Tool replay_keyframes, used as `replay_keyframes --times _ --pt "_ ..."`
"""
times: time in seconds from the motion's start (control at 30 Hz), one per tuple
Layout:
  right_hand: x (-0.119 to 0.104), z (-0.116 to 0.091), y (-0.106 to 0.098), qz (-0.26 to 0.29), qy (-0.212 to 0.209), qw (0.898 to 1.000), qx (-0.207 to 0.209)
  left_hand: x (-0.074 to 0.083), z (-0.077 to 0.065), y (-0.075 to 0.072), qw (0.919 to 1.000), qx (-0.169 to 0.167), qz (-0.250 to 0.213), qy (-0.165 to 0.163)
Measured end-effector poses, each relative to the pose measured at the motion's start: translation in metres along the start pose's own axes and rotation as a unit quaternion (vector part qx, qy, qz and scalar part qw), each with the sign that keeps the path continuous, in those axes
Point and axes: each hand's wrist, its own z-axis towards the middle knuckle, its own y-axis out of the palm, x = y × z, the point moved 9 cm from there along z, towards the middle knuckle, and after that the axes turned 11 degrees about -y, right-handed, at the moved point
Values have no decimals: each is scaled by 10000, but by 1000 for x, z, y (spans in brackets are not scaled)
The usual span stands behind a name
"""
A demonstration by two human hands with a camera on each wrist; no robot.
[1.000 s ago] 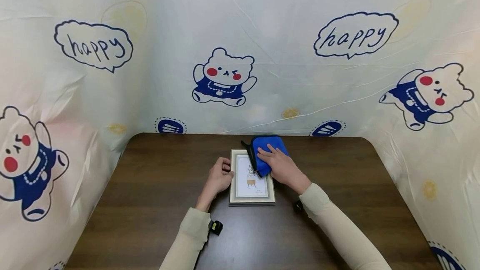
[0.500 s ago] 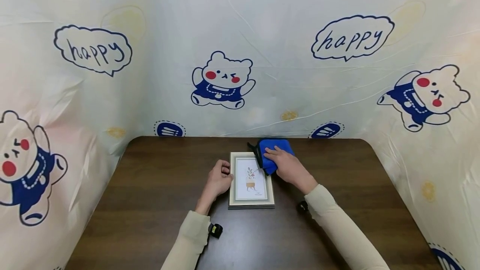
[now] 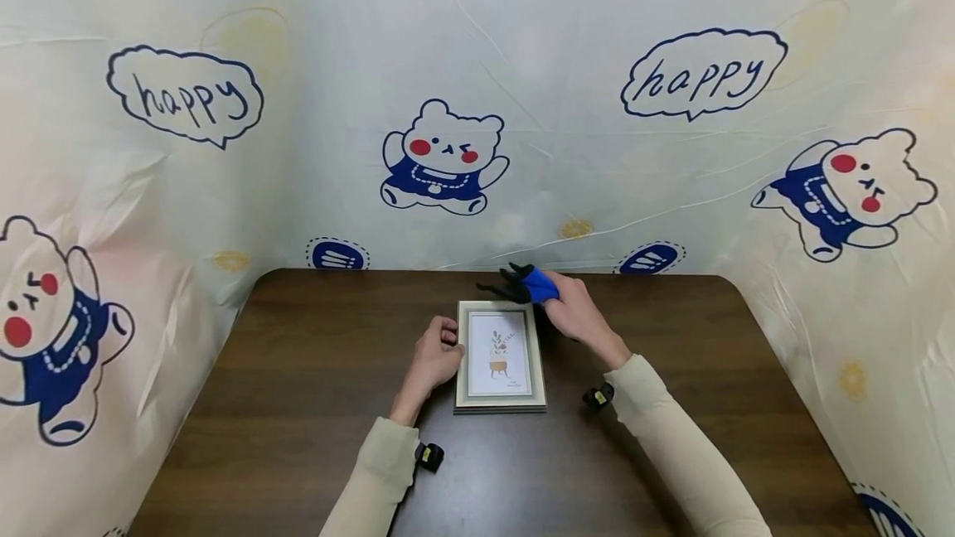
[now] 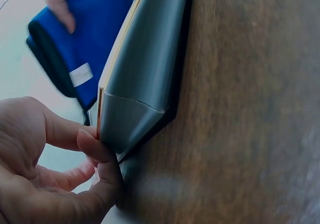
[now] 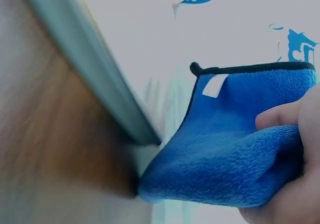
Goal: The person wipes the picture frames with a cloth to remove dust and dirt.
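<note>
A cream picture frame [image 3: 498, 402] with a potted-plant print lies face up on the table. At its left edge, my left hand [image 3: 435, 355] has curled fingers; in the left wrist view the thumb and a finger pinch the edge near a corner of the frame [image 4: 137, 69]. Beyond the frame's far right corner, my right hand [image 3: 576, 309] grips a folded blue cloth [image 3: 539, 284] with black trim. The right wrist view shows the fluffy cloth [image 5: 220, 149] bunched between thumb and fingers, with a white tag. Its far fingers are hidden behind the cloth.
The dark wooden table [image 3: 321, 371] surrounds the frame on all sides. A pale curtain [image 3: 567, 164] printed with bears stands close behind the table's far edge and along both sides. Black wrist cameras [image 3: 429, 457] sit on both sleeves.
The right hand slid the cloth off the frame's upper right, then turned and gathered it at the far edge, uncovering the whole print. The left hand has stayed at the left edge.
</note>
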Motion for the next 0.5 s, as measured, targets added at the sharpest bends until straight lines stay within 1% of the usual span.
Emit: replay_keyframes --times 0.13,0.27,0.4,0.5 --pt "-8 14 2 145 213 9996 139 0 0 -1 10000 -2 -70 23" --pt "-12 28 9 275 323 9990 147 0 0 -1 9999 28 -99 46" --pt "-13 39 20 305 345 9988 142 -1 1 0 10000 3 -85 28" --pt "-16 46 32 309 319 9990 53 -2 0 -1 10000 -14 -86 37"
